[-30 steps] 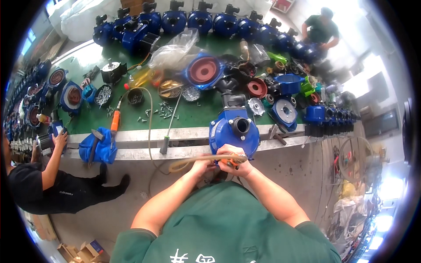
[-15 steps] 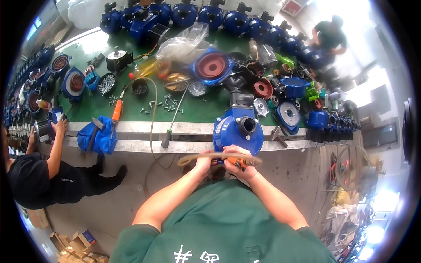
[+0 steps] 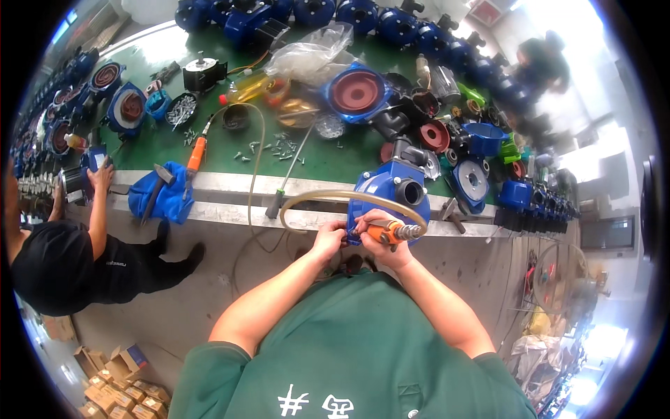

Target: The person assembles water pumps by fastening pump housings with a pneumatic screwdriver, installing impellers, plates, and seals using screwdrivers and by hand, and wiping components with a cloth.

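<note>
Right grip wrapping orange tool, left grip at pump — pinched, perhaps

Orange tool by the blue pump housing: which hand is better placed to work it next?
Probably the right: the right hand is wrapped around the orange tool, by the blue pump housing. The left hand is at the housing's near left edge, so it seems better placed for steadying.

The bare left forearm and right forearm slanted inward from the near side, the partly curled left hand held just left of the right hand, which was wrapped in a grip.
</note>
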Tool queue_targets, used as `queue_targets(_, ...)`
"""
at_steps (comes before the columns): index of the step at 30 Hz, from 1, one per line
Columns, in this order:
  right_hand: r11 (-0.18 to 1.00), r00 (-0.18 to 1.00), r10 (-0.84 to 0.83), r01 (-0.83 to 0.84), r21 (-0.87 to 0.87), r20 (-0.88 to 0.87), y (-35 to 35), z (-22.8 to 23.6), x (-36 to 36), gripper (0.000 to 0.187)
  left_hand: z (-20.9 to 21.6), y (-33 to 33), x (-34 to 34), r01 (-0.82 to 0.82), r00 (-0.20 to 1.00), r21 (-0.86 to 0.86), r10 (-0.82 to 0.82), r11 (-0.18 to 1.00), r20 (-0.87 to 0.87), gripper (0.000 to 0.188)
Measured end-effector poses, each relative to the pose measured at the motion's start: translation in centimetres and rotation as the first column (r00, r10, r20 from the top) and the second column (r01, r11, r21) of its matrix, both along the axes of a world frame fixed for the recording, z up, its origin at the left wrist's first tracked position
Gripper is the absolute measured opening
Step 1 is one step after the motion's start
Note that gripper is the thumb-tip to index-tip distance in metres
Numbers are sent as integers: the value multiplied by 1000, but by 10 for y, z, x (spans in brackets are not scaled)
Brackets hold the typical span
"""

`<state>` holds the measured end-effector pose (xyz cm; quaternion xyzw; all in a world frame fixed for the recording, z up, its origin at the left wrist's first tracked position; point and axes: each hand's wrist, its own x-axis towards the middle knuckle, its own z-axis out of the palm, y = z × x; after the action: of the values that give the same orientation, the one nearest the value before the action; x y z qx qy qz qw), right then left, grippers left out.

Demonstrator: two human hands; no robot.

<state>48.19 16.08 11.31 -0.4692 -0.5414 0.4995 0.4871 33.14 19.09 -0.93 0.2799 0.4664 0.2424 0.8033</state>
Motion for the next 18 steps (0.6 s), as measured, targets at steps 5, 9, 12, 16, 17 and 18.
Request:
queue_targets(5,1000,998,1,-2,-19,-65,-7,1,2,32,10,-10,-2,61,909,474,147,878,-391,30)
queue_targets(9,998,993,23,-15,66,-118,1,12,6,35,31,0,-11,297,920,686,-5,664,-393,17)
queue_targets(12,998,985,-54,59,23,-166,15,33,6,31,30,12,-16,366,916,733,-83,573,-393,17)
queue_targets(16,992,964,-102,117,46,-247,45,47,15,34,29,24,-21,447,892,762,-166,470,-420,18)
queue_targets(17,986,935,-144,165,38,-323,55,48,15,35,29,27,-23,484,873,751,-197,450,-445,19)
queue_targets(18,976,899,-186,214,27,-396,65,50,16,36,30,29,-24,485,873,753,-198,446,-445,19)
